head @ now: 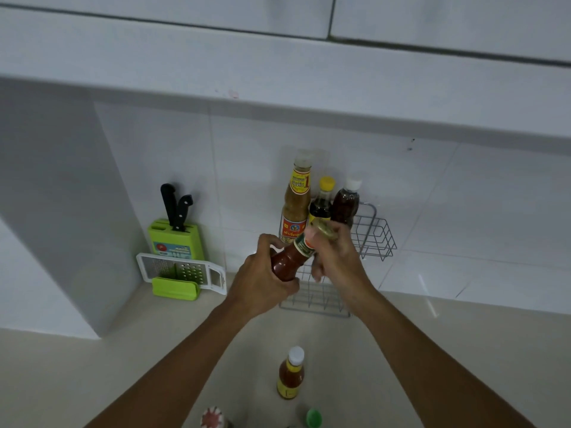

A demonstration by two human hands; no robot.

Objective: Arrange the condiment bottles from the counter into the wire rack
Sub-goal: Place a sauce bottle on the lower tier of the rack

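Note:
Both my hands hold a red sauce bottle (289, 261), tilted with its gold cap up to the right. My left hand (262, 276) wraps its body; my right hand (335, 251) grips the neck and cap. Behind them the wire rack (375, 233) stands against the tiled wall. Three bottles stand in the rack: a tall yellow-labelled sauce bottle (296, 202), a dark bottle with a yellow cap (323, 202) and a dark red bottle with a white cap (346, 202). An orange sauce bottle with a white cap (291, 373) stands on the counter in front of me.
A green knife block (175, 239) with two black-handled knives and a white grater (182, 271) on a green stand sit at the back left. A red-and-white lid (211, 417) and a green cap (314, 418) show at the bottom edge. An overhead cabinet (278, 66) juts out above.

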